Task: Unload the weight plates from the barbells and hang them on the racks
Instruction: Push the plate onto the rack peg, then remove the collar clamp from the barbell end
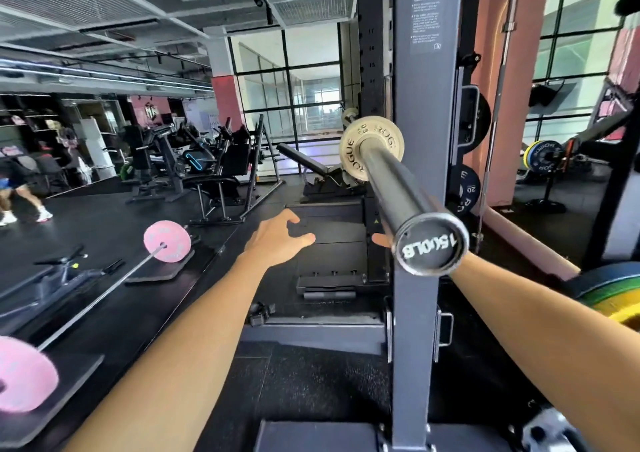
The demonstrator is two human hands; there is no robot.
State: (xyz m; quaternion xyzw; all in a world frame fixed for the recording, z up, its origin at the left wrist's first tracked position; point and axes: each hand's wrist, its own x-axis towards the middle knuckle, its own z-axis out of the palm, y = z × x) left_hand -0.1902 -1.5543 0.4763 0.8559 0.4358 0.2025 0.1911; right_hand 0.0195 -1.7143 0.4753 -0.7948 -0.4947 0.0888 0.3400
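Observation:
A black barbell sleeve (398,184) points at me, its end cap (431,245) close to the camera. One small cream weight plate (349,155) sits far down the sleeve, by the grey rack upright (414,313). My left hand (277,240) reaches out below and left of the sleeve, fingers spread, holding nothing. My right hand (382,240) is mostly hidden behind the end cap and the upright; only fingertips show. Dark plates (469,188) hang on the rack behind the upright.
A second barbell (100,295) with pink plates (167,241) lies on the floor at left. Coloured plates (613,295) are stacked at the right edge. A bench (311,164) and gym machines stand beyond. A person walks at far left.

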